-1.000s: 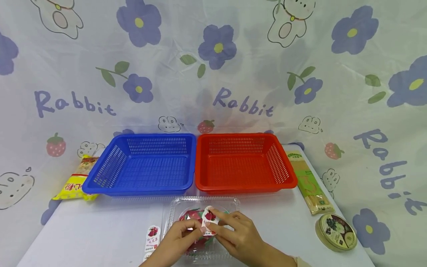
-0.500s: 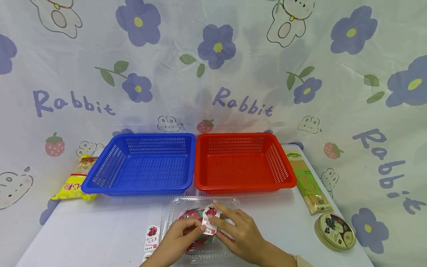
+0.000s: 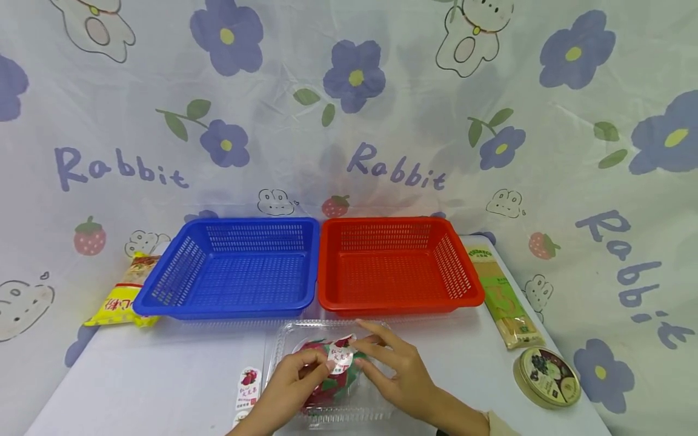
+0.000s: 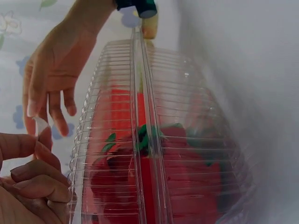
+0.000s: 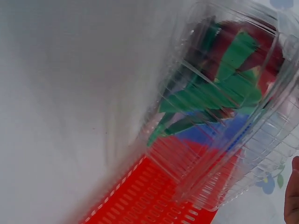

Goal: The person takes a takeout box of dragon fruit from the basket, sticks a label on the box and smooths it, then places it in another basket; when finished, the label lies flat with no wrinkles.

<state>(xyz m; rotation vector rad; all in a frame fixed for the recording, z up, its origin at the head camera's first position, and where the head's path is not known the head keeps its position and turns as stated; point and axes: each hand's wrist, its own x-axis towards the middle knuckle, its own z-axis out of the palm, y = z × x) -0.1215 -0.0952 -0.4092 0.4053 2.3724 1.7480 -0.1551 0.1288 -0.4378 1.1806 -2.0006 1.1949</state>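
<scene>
In the head view, my left hand pinches a white sticker label with red fruit print between thumb and index finger. My right hand has loosely spread fingers, and a fingertip touches the label's upper right edge. Both hands are over a clear plastic clamshell box, lid down, with a red and green dragon fruit inside. The left wrist view catches the label edge-on, curling between both hands' fingertips. In the right wrist view the box shows from the side, its fruit behind ribbed plastic.
More printed labels lie left of the box. Behind it stand a blue basket and a red basket, side by side. A yellow packet is far left; a noodle pack and round tin are right.
The label has tipped flatter and sunk toward the lid. My right hand has shifted slightly right and its fingers have spread. The left hand keeps its pinch almost in place.
</scene>
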